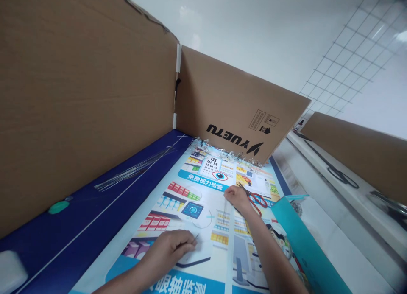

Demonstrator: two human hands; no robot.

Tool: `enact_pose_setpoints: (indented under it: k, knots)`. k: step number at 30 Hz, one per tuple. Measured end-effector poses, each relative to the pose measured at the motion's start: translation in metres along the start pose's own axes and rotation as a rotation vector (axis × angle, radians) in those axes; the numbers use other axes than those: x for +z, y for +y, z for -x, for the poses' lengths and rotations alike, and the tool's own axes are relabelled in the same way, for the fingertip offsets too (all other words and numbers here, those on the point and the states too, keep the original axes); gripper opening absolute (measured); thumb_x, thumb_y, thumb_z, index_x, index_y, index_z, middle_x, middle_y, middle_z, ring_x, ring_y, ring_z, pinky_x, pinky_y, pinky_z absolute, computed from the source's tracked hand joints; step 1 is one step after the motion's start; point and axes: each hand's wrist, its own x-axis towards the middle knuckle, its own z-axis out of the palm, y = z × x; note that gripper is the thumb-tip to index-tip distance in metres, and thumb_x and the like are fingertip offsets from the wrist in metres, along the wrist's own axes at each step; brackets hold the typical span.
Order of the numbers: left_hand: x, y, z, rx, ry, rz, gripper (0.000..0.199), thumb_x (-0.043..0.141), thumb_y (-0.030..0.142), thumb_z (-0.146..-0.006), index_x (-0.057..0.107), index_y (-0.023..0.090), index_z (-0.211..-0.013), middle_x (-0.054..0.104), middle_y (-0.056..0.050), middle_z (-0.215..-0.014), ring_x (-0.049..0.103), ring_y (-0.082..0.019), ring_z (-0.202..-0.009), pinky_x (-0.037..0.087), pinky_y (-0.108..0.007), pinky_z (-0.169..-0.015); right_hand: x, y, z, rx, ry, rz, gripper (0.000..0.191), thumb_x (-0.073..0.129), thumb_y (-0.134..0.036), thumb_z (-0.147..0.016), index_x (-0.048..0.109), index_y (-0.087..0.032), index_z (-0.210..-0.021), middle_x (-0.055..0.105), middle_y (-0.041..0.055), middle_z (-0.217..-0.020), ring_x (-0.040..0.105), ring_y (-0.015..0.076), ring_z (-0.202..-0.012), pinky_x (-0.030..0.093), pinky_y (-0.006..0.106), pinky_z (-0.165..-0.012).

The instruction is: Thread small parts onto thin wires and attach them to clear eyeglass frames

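the left hand [176, 245], nearer the printed mat [152, 200]'s left edge, pinches a thin wire [197, 236] slanting toward the far-right corner. the right hand [237, 197], farther out, has fingertips together; its hold i cannot tell.

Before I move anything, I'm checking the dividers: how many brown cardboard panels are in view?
3: a large left panel, a YUETU panel at the far end of the poster, and a right-edge panel. More may be hidden.

Two hands [176, 244] [238, 197], one red-handled scissors pair [252, 196]
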Motion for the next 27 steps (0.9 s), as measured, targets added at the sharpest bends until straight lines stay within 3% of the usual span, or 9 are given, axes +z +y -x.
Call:
enact_pose_setpoints:
  k: [8,18,22,27]
  knots:
    - [-0.001,-0.001,-0.001,-0.001,-0.003,0.003,0.019,0.049,0.026,-0.079,0.066,0.019,-0.073,0.067,0.001,-0.073,0.059,-0.013,-0.071,0.039,-0.018,-0.065,0.009,0.009,-0.011,-0.014,0.011,0.229,0.015,0.058,-0.025,-0.065,0.066,-0.018,-0.076,0.066,0.0011,-0.070,0.058,0.0145,-0.063,0.038,0.021,-0.054]
    - [-0.001,0.000,0.001,0.013,0.002,0.016,0.019,0.049,0.025,-0.079,0.066,0.018,-0.072,0.066,0.001,-0.071,0.058,-0.013,-0.069,0.038,-0.018,-0.063,0.003,-0.002,-0.006,-0.036,-0.019,0.360,0.020,0.045,-0.019,-0.072,0.065,-0.016,-0.069,0.058,-0.0020,-0.055,0.054,0.0106,-0.049,0.034,0.018,-0.048]
    - [-0.002,0.002,0.002,0.001,-0.002,0.027,0.019,0.049,0.025,-0.078,0.065,0.018,-0.071,0.066,0.001,-0.071,0.057,-0.013,-0.069,0.038,-0.018,-0.063,-0.010,-0.009,0.000,-0.063,0.031,0.424,0.021,0.045,-0.019,-0.073,0.065,-0.018,-0.077,0.062,-0.0013,-0.062,0.056,0.0119,-0.056,0.035,0.019,-0.053]
    - [-0.001,0.001,0.004,0.010,-0.001,0.005,0.020,0.048,0.027,-0.079,0.064,0.018,-0.070,0.065,0.002,-0.069,0.057,-0.013,-0.068,0.037,-0.018,-0.062,-0.044,-0.010,0.028,-0.085,0.074,0.523,0.022,0.043,-0.020,-0.075,0.065,-0.020,-0.077,0.065,0.0001,-0.073,0.057,0.0144,-0.068,0.035,0.020,-0.059]
